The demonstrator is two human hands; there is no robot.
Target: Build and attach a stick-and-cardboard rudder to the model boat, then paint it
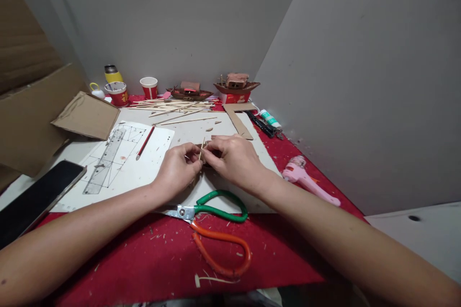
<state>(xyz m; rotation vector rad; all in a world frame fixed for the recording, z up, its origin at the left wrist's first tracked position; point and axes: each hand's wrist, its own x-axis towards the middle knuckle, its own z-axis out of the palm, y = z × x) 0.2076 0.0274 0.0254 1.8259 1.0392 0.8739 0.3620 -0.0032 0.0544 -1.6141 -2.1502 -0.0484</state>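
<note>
Over the white board (264, 187), my left hand (179, 165) and my right hand (236, 157) meet with fingertips closed on one thin wooden stick (203, 143), held almost upright. Some brown material sits behind and beneath the fingers; the hands hide most of it, so its shape is unclear. Just in front of the hands lie scissors (183, 212) with one green and one orange handle. A drawing on paper (158, 153), a clear ruler (106, 160) and a red pencil (145, 142) are left of my left hand.
Several loose sticks (173, 106) are piled at the back. Two model boats (190, 91) and paper cups (149, 87) line the wall. A pink glue gun (309, 180) lies right, a phone (39, 196) left. Cardboard (32, 115) leans at left.
</note>
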